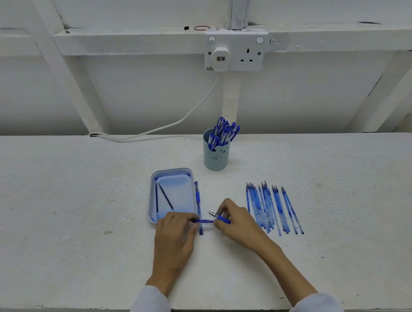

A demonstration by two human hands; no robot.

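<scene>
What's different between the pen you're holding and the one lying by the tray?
The held pen lies crosswise, while the lying pen points away from the person. The held pen is gripped by the left hand and right hand; the lying pen rests on the table beside the tray. Both are blue with darker grips.

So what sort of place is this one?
Likely a workshop bench for pen assembly: a rough white-painted worktop, a double wall socket, and sorted stock: a row of blue refills, a tray, a cup of pens. The left hand and right hand hold a pen.
</scene>
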